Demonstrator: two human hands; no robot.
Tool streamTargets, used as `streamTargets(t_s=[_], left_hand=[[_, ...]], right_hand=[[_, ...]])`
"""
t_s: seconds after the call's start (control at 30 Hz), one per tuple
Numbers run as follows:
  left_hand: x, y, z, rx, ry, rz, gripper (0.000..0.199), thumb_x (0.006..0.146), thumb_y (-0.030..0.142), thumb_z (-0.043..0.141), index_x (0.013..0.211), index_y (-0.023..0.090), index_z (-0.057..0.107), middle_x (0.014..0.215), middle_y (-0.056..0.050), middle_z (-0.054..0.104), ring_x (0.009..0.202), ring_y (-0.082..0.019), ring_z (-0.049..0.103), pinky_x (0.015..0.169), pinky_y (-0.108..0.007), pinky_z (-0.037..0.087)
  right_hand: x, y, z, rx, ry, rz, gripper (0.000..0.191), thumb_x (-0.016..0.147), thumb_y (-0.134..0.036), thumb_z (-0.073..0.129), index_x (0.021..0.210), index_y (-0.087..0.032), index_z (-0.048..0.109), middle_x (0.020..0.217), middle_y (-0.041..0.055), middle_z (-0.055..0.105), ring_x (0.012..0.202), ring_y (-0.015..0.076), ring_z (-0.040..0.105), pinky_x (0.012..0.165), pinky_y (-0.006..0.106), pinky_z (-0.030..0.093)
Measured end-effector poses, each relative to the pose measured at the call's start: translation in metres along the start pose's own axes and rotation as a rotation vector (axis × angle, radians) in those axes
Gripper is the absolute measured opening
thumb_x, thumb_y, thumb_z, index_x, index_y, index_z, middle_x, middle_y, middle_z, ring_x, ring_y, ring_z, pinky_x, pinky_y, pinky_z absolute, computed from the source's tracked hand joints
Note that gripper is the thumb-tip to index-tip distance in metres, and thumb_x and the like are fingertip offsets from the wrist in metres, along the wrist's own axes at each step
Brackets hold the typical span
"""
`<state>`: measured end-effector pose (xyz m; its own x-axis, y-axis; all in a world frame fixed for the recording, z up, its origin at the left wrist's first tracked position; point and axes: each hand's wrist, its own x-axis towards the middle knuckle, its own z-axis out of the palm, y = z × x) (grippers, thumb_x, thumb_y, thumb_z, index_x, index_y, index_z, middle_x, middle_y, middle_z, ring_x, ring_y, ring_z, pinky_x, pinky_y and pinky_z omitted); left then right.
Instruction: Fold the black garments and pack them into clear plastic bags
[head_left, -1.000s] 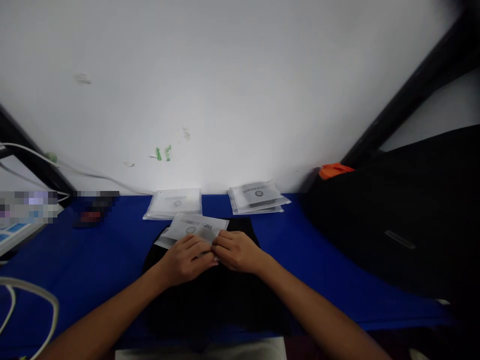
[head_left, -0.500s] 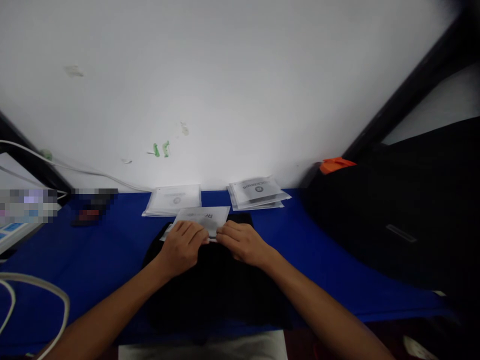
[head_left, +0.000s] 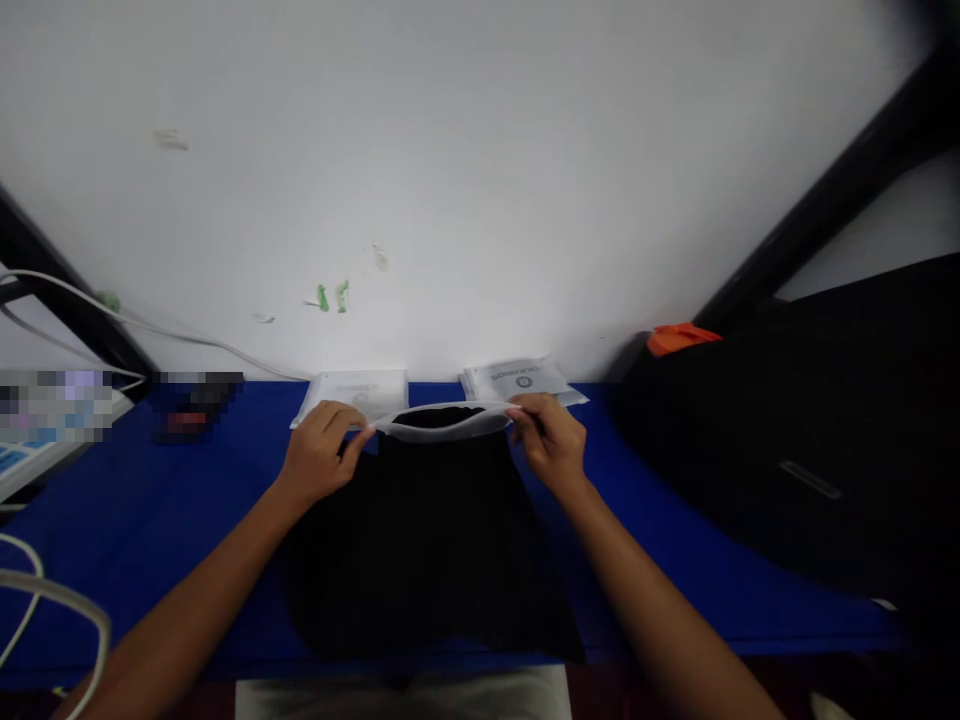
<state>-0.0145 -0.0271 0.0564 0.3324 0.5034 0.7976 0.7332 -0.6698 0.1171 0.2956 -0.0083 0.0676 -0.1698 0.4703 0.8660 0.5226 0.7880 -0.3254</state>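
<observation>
A frosted plastic zip bag (head_left: 448, 433) is stretched between my hands, its mouth spread apart and something dark showing inside. My left hand (head_left: 324, 450) pinches the left end of the bag's rim between thumb and fingers. At the other end, my right hand (head_left: 553, 440) grips the rim in the same way. Below the bag, a black piece of fabric (head_left: 442, 560) lies flat on the blue table (head_left: 187, 530); its exact kind cannot be made out.
Against the white wall lie more frosted bags in a left stack (head_left: 360, 385) and a right stack (head_left: 521, 378). A large black bag-like item (head_left: 795, 430) with an orange piece (head_left: 682, 338) fills the right side. White cables (head_left: 187, 340) run along the left.
My hands have moved apart from near the middle to the bag's two ends. The bag's mouth, closed and flat before, now gapes.
</observation>
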Motion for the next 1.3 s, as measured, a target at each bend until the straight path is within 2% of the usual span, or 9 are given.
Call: streamTargets(t_s=[0.1, 0.23, 0.43, 0.53, 0.63, 0.73, 0.87, 1.07, 1.3], left_hand=[[-0.005, 0.008, 0.005, -0.253, -0.093, -0.058, 0.010, 0.092, 0.028, 0.059, 0.090, 0.018, 0.057, 0.084, -0.004, 0.062, 0.078, -0.016, 0.060, 0.069, -0.028, 0.050], [-0.008, 0.020, 0.013, -0.267, -0.200, -0.024, 0.007, 0.092, 0.025, 0.058, 0.092, 0.018, 0.058, 0.086, -0.004, 0.063, 0.076, -0.014, 0.061, 0.069, -0.025, 0.050], [-0.005, 0.033, 0.015, -0.120, -0.031, -0.001, 0.010, 0.093, 0.017, 0.053, 0.084, 0.018, 0.056, 0.075, -0.001, 0.062, 0.067, -0.012, 0.060, 0.061, -0.021, 0.047], [-0.003, 0.041, 0.012, -0.041, 0.013, 0.035, 0.011, 0.093, 0.016, 0.054, 0.082, 0.018, 0.056, 0.071, 0.000, 0.062, 0.064, -0.012, 0.060, 0.060, -0.022, 0.046], [-0.002, 0.049, 0.008, 0.036, 0.049, 0.100, 0.007, 0.091, 0.013, 0.057, 0.085, 0.017, 0.057, 0.068, 0.000, 0.062, 0.060, -0.012, 0.058, 0.057, -0.023, 0.045], [-0.001, 0.054, 0.006, 0.090, 0.080, 0.163, 0.004, 0.089, 0.011, 0.059, 0.090, 0.015, 0.058, 0.068, -0.001, 0.063, 0.059, -0.013, 0.057, 0.058, -0.024, 0.046], [-0.002, 0.057, 0.007, 0.084, 0.067, 0.219, 0.005, 0.089, 0.010, 0.060, 0.090, 0.015, 0.059, 0.067, -0.001, 0.063, 0.059, -0.014, 0.057, 0.059, -0.026, 0.047], [-0.005, 0.058, 0.012, 0.095, 0.016, 0.230, 0.006, 0.091, 0.012, 0.057, 0.088, 0.016, 0.059, 0.068, 0.000, 0.063, 0.061, -0.013, 0.059, 0.061, -0.025, 0.048], [-0.002, 0.050, 0.008, -0.045, -0.103, -0.024, 0.011, 0.093, 0.016, 0.051, 0.091, 0.018, 0.062, 0.083, -0.004, 0.065, 0.077, -0.016, 0.063, 0.071, -0.027, 0.052]], right_hand=[[-0.004, -0.002, 0.004, 0.112, -0.083, -0.022, 0.012, 0.093, -0.014, 0.053, 0.097, -0.022, 0.060, 0.084, 0.0021, 0.067, 0.065, 0.0141, 0.065, 0.060, 0.027, 0.053], [-0.005, -0.003, 0.005, 0.113, -0.148, -0.132, 0.015, 0.089, -0.012, 0.056, 0.100, -0.022, 0.059, 0.090, 0.0051, 0.068, 0.081, 0.0185, 0.067, 0.067, 0.031, 0.055], [-0.003, -0.043, 0.002, 0.030, 0.041, -0.266, 0.023, 0.083, -0.016, 0.055, 0.106, -0.020, 0.058, 0.087, 0.0075, 0.068, 0.076, 0.0220, 0.065, 0.066, 0.037, 0.052], [-0.010, -0.078, 0.011, 0.132, -0.243, -0.444, 0.019, 0.087, -0.017, 0.050, 0.105, -0.019, 0.056, 0.085, 0.0060, 0.070, 0.076, 0.0190, 0.066, 0.066, 0.031, 0.055], [-0.019, -0.096, 0.026, -0.017, -0.499, -0.439, 0.023, 0.091, -0.009, 0.042, 0.108, -0.014, 0.057, 0.096, 0.0114, 0.071, 0.091, 0.0209, 0.067, 0.075, 0.031, 0.057], [-0.026, -0.093, 0.039, -0.207, -0.588, -0.300, 0.027, 0.093, -0.009, 0.040, 0.116, -0.007, 0.054, 0.107, 0.0181, 0.068, 0.101, 0.0255, 0.064, 0.083, 0.037, 0.056], [-0.030, -0.084, 0.047, -0.370, -0.671, -0.191, 0.029, 0.088, -0.018, 0.055, 0.113, -0.005, 0.056, 0.100, 0.0186, 0.067, 0.091, 0.0295, 0.063, 0.081, 0.042, 0.056], [-0.041, -0.077, 0.061, -0.573, -0.688, -0.196, 0.023, 0.087, -0.008, 0.053, 0.110, -0.010, 0.058, 0.094, 0.0150, 0.068, 0.084, 0.0273, 0.061, 0.071, 0.039, 0.050], [-0.025, -0.062, 0.049, -0.306, -0.770, -0.268, 0.013, 0.077, -0.014, 0.056, 0.089, -0.015, 0.060, 0.076, 0.0082, 0.063, 0.076, 0.0238, 0.055, 0.070, 0.037, 0.044]])
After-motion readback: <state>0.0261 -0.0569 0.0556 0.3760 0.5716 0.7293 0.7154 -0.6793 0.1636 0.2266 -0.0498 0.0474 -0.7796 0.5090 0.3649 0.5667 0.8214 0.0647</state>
